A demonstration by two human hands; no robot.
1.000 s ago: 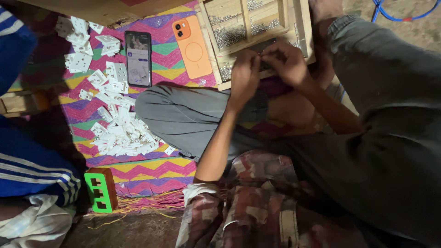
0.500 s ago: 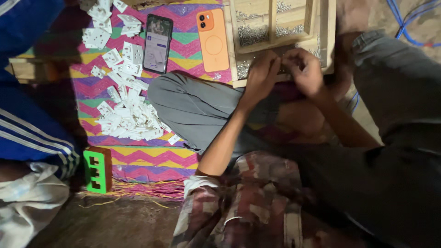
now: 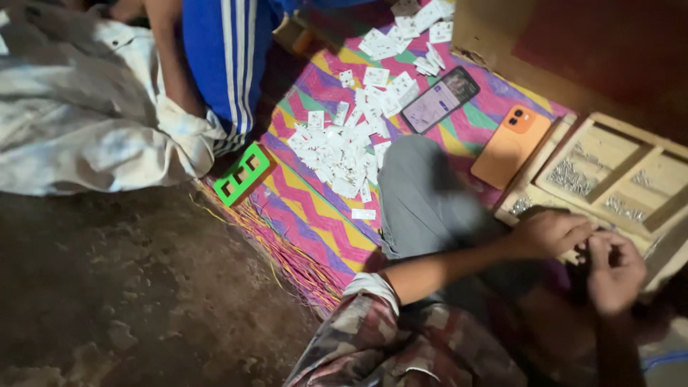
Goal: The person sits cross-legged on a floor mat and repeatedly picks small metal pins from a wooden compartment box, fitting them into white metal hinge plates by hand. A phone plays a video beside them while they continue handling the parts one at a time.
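**Both hands pinched together beside the wooden tray**

The left hand [image 3: 548, 233] and right hand [image 3: 615, 269] meet fingertip to fingertip at the lower right of the view, just in front of the tray [image 3: 573, 147]. Both have their fingers curled in and pinched, as if on something very small; what sits between them is too small and blurred to make out. The left forearm runs in from a rolled camouflage sleeve [image 3: 373, 287] and crosses above the grey trouser leg [image 3: 430, 208].

The tray is pale wood, split into several compartments, and holds small heaps of silvery metal bits [image 3: 571, 175]. Its near edge is touching or almost touching the left hand.

Just beside the tray's left corner an orange phone [image 3: 510, 147] lies back up on the striped mat [image 3: 315, 215]. A second phone [image 3: 440, 99], screen lit, lies near it, further up the mat. White paper slips [image 3: 337, 147] are scattered and heaped across the mat to the left of the grey leg. A green plastic piece [image 3: 242, 174] sits at the mat's fringed edge, next to bare floor [image 3: 129, 287].

At upper left another person sits in blue striped clothing [image 3: 226, 64], with a pale cloth [image 3: 79, 107] bunched alongside.
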